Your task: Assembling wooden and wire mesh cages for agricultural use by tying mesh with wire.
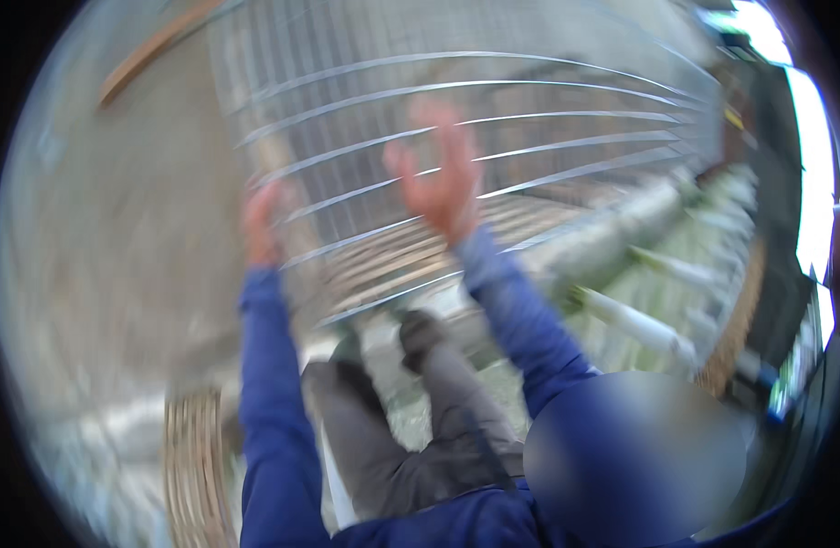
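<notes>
Long thin silvery metal rods (365, 190) run side by side across the space in front of me, bending with the lens. My right hand (445, 178) is raised over them, its fingers and thumb spread and no object visible in it. My left hand (263, 219) is near the rods' left ends. Motion smears its fingers, so its grip is unclear, as is whether either hand touches a rod. Both arms are in blue sleeves.
Wooden slats (397, 263) lie beneath the rods, beyond my feet. Pale pipe-like pieces (644, 324) stick out at the right. A reddish-brown strip (155, 55) lies at the upper left, and another bundle of slats (196, 466) at the lower left. A blurred round patch hides the lower right.
</notes>
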Motion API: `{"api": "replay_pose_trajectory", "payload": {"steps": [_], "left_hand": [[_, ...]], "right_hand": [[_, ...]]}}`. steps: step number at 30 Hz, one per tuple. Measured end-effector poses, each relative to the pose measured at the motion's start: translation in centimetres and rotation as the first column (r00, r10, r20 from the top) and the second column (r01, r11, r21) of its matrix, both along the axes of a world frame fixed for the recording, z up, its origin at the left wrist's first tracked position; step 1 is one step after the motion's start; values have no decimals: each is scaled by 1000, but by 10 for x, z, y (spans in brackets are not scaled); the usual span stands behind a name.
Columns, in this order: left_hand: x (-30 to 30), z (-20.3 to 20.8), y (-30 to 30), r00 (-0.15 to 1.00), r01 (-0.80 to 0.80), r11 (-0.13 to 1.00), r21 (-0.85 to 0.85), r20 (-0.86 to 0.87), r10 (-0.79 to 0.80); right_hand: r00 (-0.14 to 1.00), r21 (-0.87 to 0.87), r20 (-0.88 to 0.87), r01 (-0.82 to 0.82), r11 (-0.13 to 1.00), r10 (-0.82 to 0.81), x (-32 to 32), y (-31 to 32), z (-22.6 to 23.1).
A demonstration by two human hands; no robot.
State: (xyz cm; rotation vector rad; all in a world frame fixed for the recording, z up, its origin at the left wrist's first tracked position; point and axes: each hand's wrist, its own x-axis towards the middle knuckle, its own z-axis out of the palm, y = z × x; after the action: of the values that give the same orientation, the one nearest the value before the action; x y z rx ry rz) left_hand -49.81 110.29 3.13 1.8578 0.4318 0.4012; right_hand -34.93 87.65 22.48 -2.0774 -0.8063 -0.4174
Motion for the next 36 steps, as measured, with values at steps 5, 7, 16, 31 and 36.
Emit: {"api": "replay_pose_trajectory", "payload": {"steps": [5,7,16,31,36], "left_hand": [[-17,44,28,962,-272,518,-811,-244,123],[-7,43,42,974,-216,439,-872,-221,41],[-2,102,9,946,-260,564,-784,-325,-16],[0,61,27,929,-260,675,-690,-370,-20],[-3,48,7,921,-267,740,-618,-389,8]], "right_hand": [[403,-50,-473,876,480,-784,-77,-203,-26],[201,-84,-423,962,259,-884,-58,-278,-61],[93,-122,-800,942,313,-593,-15,-281,-96],[323,258,-791,946,196,-520,-6,-276,-45],[243,137,-754,967,215,-611,-11,-300,-69]]}}
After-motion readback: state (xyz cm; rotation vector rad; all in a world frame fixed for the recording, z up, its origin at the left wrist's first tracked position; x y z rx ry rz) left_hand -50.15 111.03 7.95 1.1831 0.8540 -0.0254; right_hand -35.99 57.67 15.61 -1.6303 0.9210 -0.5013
